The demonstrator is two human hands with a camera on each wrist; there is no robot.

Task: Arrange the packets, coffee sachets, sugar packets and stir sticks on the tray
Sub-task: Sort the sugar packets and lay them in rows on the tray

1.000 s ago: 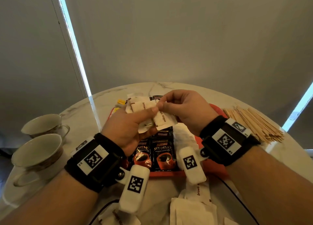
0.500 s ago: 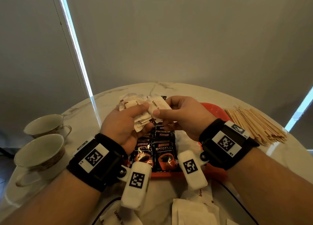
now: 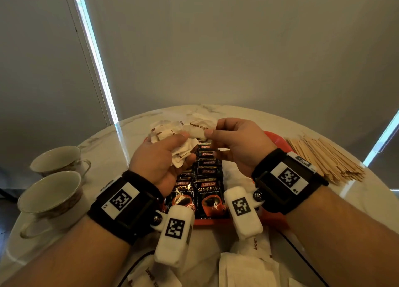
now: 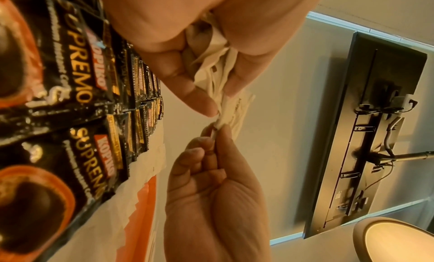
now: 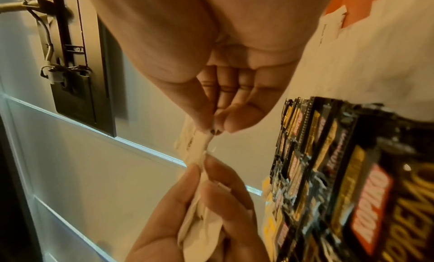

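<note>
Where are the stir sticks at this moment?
In the head view the stir sticks lie in a loose pile on the table, off the red tray, just beyond the right hand.

A round marble table [image 3: 248, 111] is carrying a flat orange plastic tray [image 3: 278, 138] at its centre. Black foil coffee sachets [image 3: 210, 197] are lying on the tray in two overlapping rows running from near to far. Both hands are hovering above the tray's far part: the left hand [image 3: 160, 160] is gripping a bunch of white paper brown sugar packets [image 3: 170, 133], and the right hand [image 3: 239, 146] is pinching one packet [image 3: 199, 129] of that bunch. A pile of thin wooden stir sticks [image 3: 323, 159] is lying on the table right of the tray. Two pale ceramic teacups [image 3: 50, 197] are standing at the table's left edge, one behind the other. More white paper packets [image 3: 246, 269] are lying on the table nearer than the tray.
</note>
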